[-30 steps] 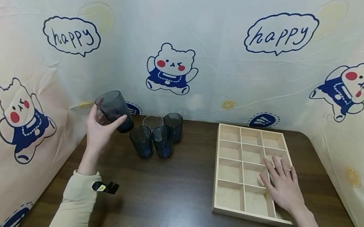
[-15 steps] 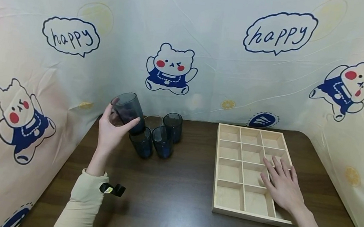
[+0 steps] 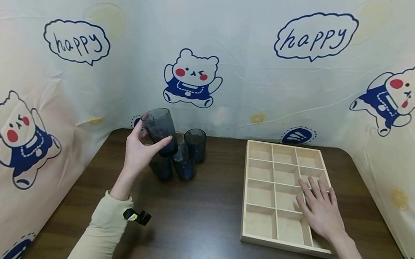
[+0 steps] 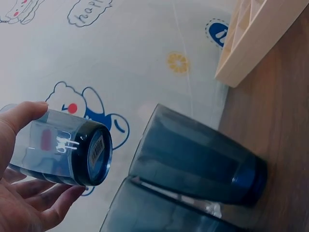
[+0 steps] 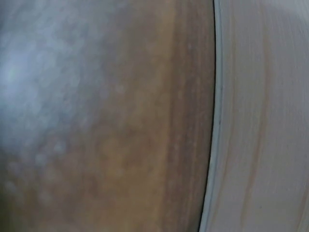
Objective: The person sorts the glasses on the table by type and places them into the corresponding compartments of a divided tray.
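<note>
My left hand (image 3: 138, 151) grips a blue-grey tinted glass (image 3: 161, 129), tilted and raised over a cluster of glasses. In the left wrist view the base of the held glass (image 4: 63, 145) points toward two standing glasses, with a gap to the nearer glass (image 4: 193, 159). The cluster has a front left glass (image 3: 161, 169), a front right glass (image 3: 184, 167) and a back right glass (image 3: 195, 145); a paler one behind is mostly hidden. My right hand (image 3: 322, 213) rests, fingers spread and extended, on the right side of a wooden compartment box (image 3: 286, 246).
Everything stands on a dark brown wooden table (image 3: 196, 226). A printed cloth (image 3: 244, 78) with bears hangs behind and along both sides. The box's pale wooden side (image 5: 260, 116) fills the right part of the right wrist view.
My left hand has carried the tilted glass rightward, from left of the cluster to over the front left glass. My right hand has stayed on the box.
</note>
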The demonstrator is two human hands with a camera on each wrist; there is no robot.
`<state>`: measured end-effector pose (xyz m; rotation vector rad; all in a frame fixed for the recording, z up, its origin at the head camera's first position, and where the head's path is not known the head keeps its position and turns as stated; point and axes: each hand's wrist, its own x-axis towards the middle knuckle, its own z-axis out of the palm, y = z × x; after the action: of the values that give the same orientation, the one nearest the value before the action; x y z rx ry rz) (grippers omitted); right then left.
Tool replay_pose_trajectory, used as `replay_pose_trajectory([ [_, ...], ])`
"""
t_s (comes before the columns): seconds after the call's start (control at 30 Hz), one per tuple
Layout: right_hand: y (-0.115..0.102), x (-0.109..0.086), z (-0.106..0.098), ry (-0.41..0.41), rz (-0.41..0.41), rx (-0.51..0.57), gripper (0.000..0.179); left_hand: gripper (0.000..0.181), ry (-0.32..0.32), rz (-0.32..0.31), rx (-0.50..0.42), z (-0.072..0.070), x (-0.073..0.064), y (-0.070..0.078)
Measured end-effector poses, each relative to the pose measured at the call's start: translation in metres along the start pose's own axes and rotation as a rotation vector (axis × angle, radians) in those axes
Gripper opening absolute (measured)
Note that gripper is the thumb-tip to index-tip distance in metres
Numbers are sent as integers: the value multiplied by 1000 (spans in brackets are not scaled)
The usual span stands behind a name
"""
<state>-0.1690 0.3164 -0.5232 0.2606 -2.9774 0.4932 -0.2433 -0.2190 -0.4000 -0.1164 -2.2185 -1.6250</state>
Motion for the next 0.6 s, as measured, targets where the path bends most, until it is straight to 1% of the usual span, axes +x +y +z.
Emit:
replay_pose_trajectory([
  [0.17, -1, 0, 0, 1, 1, -7, 66, 84, -35, 5, -29, 12, 1, 0],
  [0.37, -1, 0, -2, 3, 6, -10, 66, 84, -81, 15, -76, 28, 3, 7],
  [0.6, -1, 0, -2, -2, 4, 2, 66, 83, -129, 17, -72, 49, 2, 13],
])
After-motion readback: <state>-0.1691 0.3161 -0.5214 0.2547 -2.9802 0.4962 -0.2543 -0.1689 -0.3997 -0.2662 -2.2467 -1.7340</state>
